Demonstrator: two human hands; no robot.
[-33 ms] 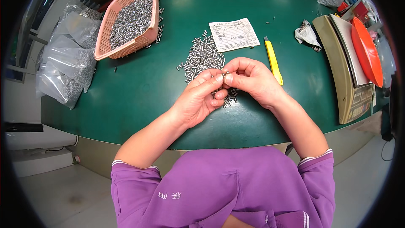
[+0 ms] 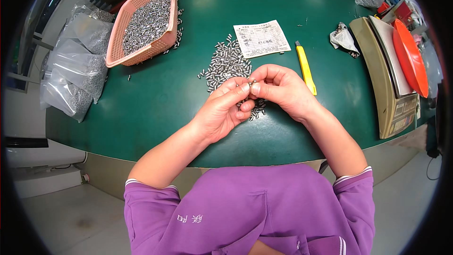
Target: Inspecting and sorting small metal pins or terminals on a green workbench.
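Note:
My left hand (image 2: 222, 111) and my right hand (image 2: 282, 90) meet over a loose pile of small shiny metal pins (image 2: 226, 63) on the green table. Between the thumbs and forefingers of both hands is a small metal pin (image 2: 252, 84), pinched at the fingertips. The left hand's other fingers curl beneath, and part of the pile is hidden behind both hands. A few more pins (image 2: 257, 112) lie just below the fingers. A printed paper slip (image 2: 262, 38) with handwriting touches the pile's far right side.
A pink plastic basket (image 2: 118, 42) full of pins stands at the far left, beside clear bags (image 2: 80, 73) of metal parts. Right of my hands lies a yellow utility knife (image 2: 306, 68). Further right are a crumpled white bag (image 2: 344, 40) and a scale (image 2: 389, 89) with a red-orange tray (image 2: 409, 56).

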